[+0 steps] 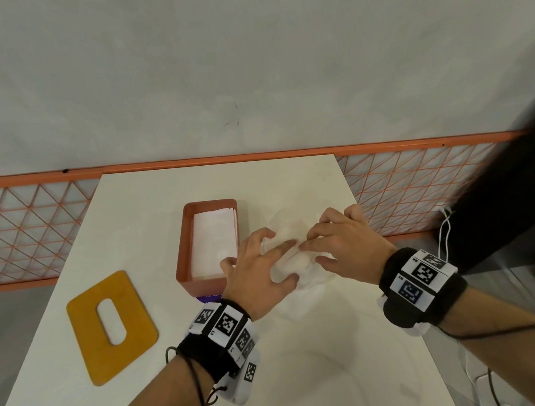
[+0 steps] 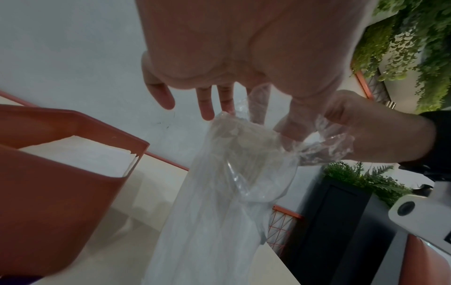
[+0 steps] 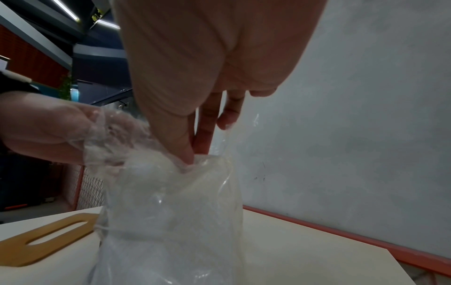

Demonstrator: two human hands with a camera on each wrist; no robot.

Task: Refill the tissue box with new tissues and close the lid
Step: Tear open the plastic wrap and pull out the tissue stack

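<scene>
Holding a clear plastic wrapper [image 1: 296, 258] between both hands, I am working just to the right of the tissue box [image 1: 210, 244], above the white table [image 1: 337, 373]. My left hand [image 1: 260, 275] is gripping the wrapper's near side; the left wrist view is showing its thumb tucked into the crumpled film while the other fingers [image 2: 206, 108] are reaching forward, only loosely bent. My right hand [image 1: 343, 245] is pinching the bunched top of the wrapper, thumb and forefinger pressing together into the plastic [image 3: 171, 192], as the right wrist view is showing. The film is hanging down from that pinch toward the table, translucent and creased; I cannot tell whether anything is inside it.

The terracotta box is sitting open on the table to the left of my hands, with a stack of white tissues [image 1: 214, 239] lying inside it, their top just below the rim. Something purple [image 1: 209, 296] is peeking out from under the box's near end. The wooden lid [image 1: 111, 325], with its oval slot, is lying flat on the table well to the left of the box, apart from it. An orange mesh rail [image 1: 31, 227] is running behind the table against a grey wall [image 1: 248, 60].
</scene>
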